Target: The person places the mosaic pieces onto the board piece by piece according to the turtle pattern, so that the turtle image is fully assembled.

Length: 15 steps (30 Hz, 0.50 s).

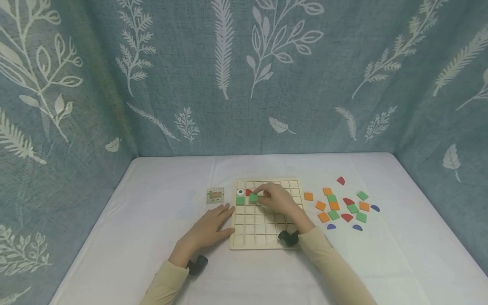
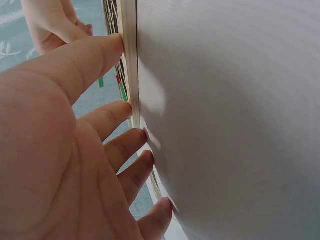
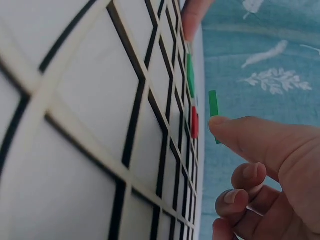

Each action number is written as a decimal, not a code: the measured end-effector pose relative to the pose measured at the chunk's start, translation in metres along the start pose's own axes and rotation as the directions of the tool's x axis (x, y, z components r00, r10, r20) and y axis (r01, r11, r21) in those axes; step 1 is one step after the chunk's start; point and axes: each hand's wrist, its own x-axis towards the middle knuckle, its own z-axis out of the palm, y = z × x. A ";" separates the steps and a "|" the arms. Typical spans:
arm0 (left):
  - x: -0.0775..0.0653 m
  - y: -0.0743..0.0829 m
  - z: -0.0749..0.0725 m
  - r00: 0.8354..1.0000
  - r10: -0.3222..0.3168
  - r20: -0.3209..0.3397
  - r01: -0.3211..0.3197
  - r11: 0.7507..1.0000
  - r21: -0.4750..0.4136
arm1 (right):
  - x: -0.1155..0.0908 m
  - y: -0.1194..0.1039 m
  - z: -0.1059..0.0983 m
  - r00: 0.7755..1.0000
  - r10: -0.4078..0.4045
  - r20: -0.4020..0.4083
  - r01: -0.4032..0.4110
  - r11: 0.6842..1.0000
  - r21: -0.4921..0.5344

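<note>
While your R hand (image 1: 276,198) pinches green tile (image 1: 253,198) betw. thumb & fingers, tile sits just above grid board (image 1: 263,247), apart from it, near red piece (image 1: 248,192)
Handling (est.): light, stiff, thin; smooth faces may slip; material can't tell
Hold by opp. edges w/ fingertips, light squeeze, keep underside free
Your L hand (image 1: 207,226) grasps nothing, fingers spread, tips at board's L edge; board prob. rigid, may slide if nudged, so steady it there
</note>
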 end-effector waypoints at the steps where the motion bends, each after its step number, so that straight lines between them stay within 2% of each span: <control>1: 0.000 0.000 0.000 1.000 0.000 0.002 0.000 1.000 -0.001 | 0.001 -0.001 0.001 1.000 0.002 0.003 -0.001 1.000 -0.006; 8: 0.000 -0.001 0.000 1.000 0.008 0.005 -0.007 1.000 -0.008 | 0.006 -0.003 0.008 1.000 -0.014 0.013 0.014 0.998 -0.064; 15: 0.000 -0.001 0.000 1.000 -0.005 0.015 0.005 1.000 -0.003 | 0.007 -0.006 0.008 0.999 0.006 0.035 -0.002 0.995 -0.097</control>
